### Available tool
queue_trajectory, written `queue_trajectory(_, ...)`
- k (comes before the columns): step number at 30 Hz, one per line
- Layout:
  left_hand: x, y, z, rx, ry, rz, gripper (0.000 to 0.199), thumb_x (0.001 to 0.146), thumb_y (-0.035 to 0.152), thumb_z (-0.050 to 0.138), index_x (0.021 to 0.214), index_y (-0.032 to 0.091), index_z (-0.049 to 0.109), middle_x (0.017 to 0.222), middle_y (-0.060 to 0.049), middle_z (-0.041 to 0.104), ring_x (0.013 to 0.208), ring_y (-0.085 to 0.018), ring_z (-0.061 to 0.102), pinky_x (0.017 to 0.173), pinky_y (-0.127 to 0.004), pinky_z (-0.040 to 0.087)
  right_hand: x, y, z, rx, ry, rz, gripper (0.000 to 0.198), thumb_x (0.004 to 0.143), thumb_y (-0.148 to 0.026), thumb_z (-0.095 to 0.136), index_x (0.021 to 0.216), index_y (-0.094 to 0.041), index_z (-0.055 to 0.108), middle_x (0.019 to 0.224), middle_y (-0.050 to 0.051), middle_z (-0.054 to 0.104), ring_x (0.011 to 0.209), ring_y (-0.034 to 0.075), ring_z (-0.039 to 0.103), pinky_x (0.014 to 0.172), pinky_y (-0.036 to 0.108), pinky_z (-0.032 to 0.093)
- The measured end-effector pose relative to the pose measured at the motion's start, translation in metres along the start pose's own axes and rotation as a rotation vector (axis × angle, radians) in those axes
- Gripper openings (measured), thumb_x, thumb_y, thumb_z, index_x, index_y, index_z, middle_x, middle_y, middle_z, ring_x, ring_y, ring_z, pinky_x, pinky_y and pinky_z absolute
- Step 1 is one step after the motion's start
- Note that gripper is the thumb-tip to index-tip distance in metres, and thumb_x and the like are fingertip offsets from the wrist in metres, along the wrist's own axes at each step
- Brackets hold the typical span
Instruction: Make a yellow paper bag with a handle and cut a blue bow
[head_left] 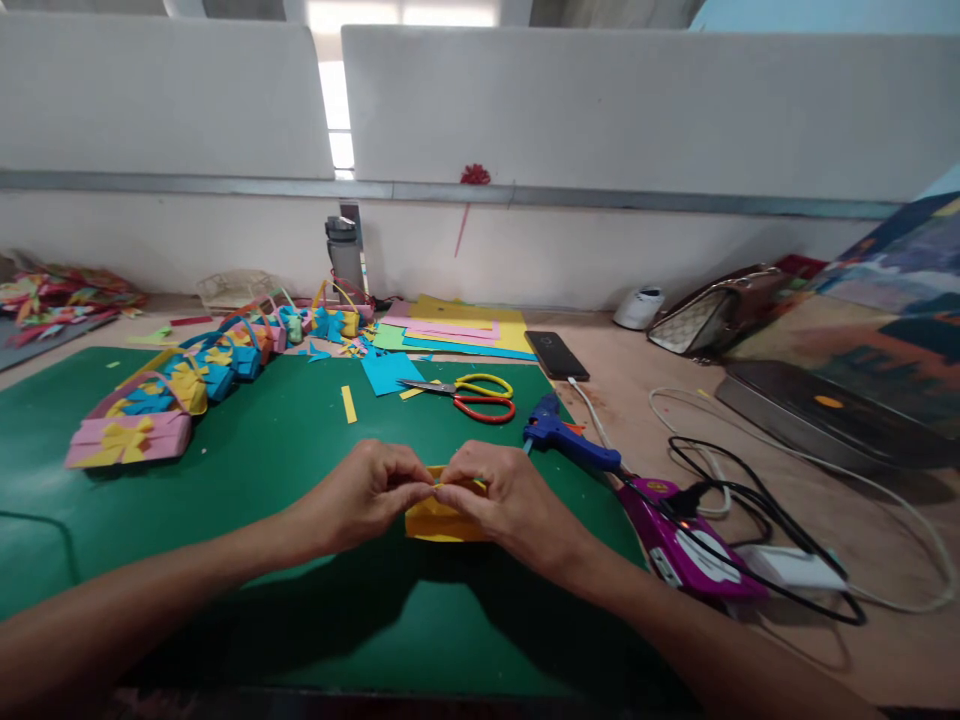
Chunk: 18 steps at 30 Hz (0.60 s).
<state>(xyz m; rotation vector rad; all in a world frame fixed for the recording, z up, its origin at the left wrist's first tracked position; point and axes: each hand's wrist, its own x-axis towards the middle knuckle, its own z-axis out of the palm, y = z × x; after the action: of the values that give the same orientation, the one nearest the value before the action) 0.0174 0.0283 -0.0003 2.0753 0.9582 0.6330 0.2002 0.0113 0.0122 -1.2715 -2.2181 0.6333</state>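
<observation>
A small yellow paper basket [444, 526] is between my hands, just over the green mat [285, 620]. My left hand [382, 492] pinches at its top edge with thumb and fingertips together. From the other side my right hand [510, 500] pinches the same spot, and the thumbs nearly meet. The fingers cover most of the basket's upper part. Beyond the hands lie scissors [457, 392] with one yellow and one red handle. A blue glue gun [570, 437] rests to the right of my right hand.
Finished-looking paper baskets with bows [131, 440] line the left side. Coloured paper sheets [480, 328], a grey bottle [344, 255] and a phone [557, 355] stand or lie at the back. A purple power strip [694, 545] with tangled cables lies right, near a dark case [825, 415].
</observation>
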Motion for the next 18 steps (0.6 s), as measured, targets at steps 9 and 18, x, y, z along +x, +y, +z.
queue_trajectory(9,-0.001,-0.005,-0.007,-0.005,0.087,0.017,0.022,0.08,0.024,0.049,0.068,0.012,0.062,0.061,-0.001,0.055,0.055,-0.009,0.044,0.053,-0.02,0.033,-0.001,0.007,-0.014,-0.054,-0.047,0.066,0.015,0.081,-0.019,0.057,0.071,-0.015,0.068,0.074,0.002,0.065,0.066,0.014,0.058,0.06,0.024,0.039)
queue_trajectory(18,0.009,-0.02,-0.016,-0.408,-0.011,-0.376,0.026,0.067,0.04,0.06,0.066,0.014,0.057,0.047,0.006,0.045,0.044,-0.007,0.035,0.044,-0.02,0.027,0.0,0.016,-0.035,0.132,-0.239,-0.007,0.029,0.077,-0.022,0.058,0.105,-0.017,0.066,0.102,0.005,0.069,0.091,0.021,0.061,0.078,0.028,0.044)
